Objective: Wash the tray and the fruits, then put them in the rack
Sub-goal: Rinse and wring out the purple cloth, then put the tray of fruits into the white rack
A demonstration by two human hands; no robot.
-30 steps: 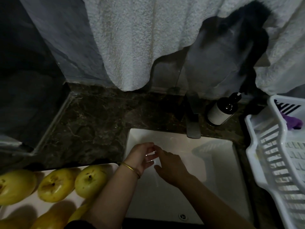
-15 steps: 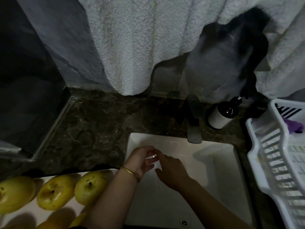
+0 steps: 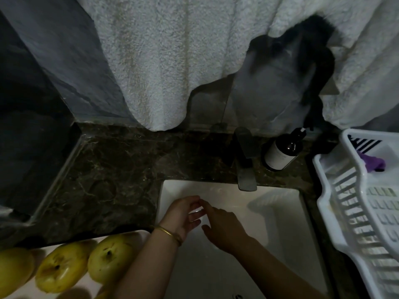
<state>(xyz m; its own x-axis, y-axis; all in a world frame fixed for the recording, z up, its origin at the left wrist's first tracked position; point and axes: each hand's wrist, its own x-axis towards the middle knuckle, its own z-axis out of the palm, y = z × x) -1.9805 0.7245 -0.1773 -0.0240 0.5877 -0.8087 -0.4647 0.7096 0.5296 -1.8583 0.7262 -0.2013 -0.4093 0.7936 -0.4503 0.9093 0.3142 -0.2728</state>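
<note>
— Since no water shows under the faucet [image 3: 246,169], where do the task's things sit, reading from the left?

— Left of the sink [image 3: 280,212]: pale tray [image 3: 141,234] on the dark counter [image 3: 108,169], its corner close against the sink's edge. Yellow fruits [image 3: 110,257] in a row on it. Probably parked there so each piece is one short reach from the basin. Nothing looks wet.

— Hands?

— Both over the sink's left half. Left hand [image 3: 183,212], with a gold bangle [image 3: 169,233] at the wrist, has loosely curled fingers. Right hand [image 3: 224,227] has its fingers out, forefinger touching the left's fingertips. Neither plainly grips anything. A small glint sits between them; too dim to say what it is. My guess is that they're over the basin so drips fall inside.

— Behind the sink?

— Faucet on the back edge, spout over the basin. Dark pump bottle [image 3: 279,154] just right of it, near enough for soap.

— And the rack?

— White slatted rack [image 3: 349,212] right of the sink, close against it. No tray or fruit in it; something purple [image 3: 373,164] in its far compartment. I judge the washing hasn't begun.
</note>
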